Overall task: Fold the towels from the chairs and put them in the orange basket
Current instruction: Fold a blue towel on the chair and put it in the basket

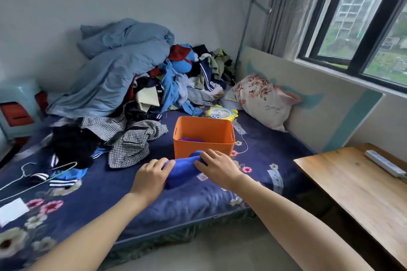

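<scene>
A folded blue towel (182, 170) lies on the dark floral bed just in front of the orange basket (203, 138). My left hand (150, 177) grips its left end with curled fingers. My right hand (217, 166) holds its right end, fingers bent over the top. A small white tag shows under the right hand. Inside the basket, a purple folded cloth (190, 139) lies at the bottom.
A heap of clothes and a blue quilt (114, 68) fills the back of the bed. A checked garment (132, 141) lies left of the basket. A yellow fan (221, 113), a floral pillow (262, 99), a wire hanger (28, 174) and a wooden table (361, 191) are around.
</scene>
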A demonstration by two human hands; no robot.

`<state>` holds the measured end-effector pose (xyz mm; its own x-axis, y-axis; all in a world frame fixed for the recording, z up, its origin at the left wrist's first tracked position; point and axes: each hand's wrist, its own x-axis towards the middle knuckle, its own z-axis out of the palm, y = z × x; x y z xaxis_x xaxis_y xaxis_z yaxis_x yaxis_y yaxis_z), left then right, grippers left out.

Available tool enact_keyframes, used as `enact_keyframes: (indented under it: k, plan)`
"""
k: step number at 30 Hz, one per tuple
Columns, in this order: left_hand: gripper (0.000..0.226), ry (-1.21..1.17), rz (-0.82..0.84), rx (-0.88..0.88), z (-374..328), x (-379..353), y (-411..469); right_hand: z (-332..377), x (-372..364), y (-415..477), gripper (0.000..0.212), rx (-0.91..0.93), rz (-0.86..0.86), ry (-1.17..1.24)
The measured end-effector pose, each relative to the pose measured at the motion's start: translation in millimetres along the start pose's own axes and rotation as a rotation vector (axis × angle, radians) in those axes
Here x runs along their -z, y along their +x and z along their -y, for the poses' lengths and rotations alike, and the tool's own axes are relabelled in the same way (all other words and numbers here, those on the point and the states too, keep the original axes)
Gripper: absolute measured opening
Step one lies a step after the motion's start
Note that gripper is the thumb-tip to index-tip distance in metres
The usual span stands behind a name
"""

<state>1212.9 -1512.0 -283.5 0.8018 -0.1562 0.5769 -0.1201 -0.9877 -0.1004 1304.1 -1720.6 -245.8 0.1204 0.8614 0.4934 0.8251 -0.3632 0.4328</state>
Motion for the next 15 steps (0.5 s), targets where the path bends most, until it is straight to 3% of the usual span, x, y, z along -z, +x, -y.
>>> enact_keyframes:
  k: [3, 7, 9, 13, 15]
  plan:
    - [0.082, 0.004, 0.083, 0.101, 8.1, -6.2, -10.4, 2.4, -20.9, 11.7, 0.025, 0.028, -0.01, 0.066]
    - [0.043, 0.102, 0.015, 0.089, 11.0, -17.5, 7.1, -16.7, -55.5, 11.8, 0.028, 0.02, -0.019, 0.105]
    - [0.042, 0.132, 0.008, 0.085, 5.3, -29.2, 27.2, -38.2, -66.9, 5.9, 0.02, 0.016, -0.031, 0.118]
    - [0.055, 0.12, -0.018, 0.077, -24.3, -64.8, 81.4, -102.0, -82.2, -16.4, 0.025, 0.021, -0.039, 0.14]
    - [0.043, 0.11, -0.015, 0.081, -44.2, -79.8, 108.6, -131.1, -90.1, -32.5, 0.034, -0.026, 0.011, 0.153]
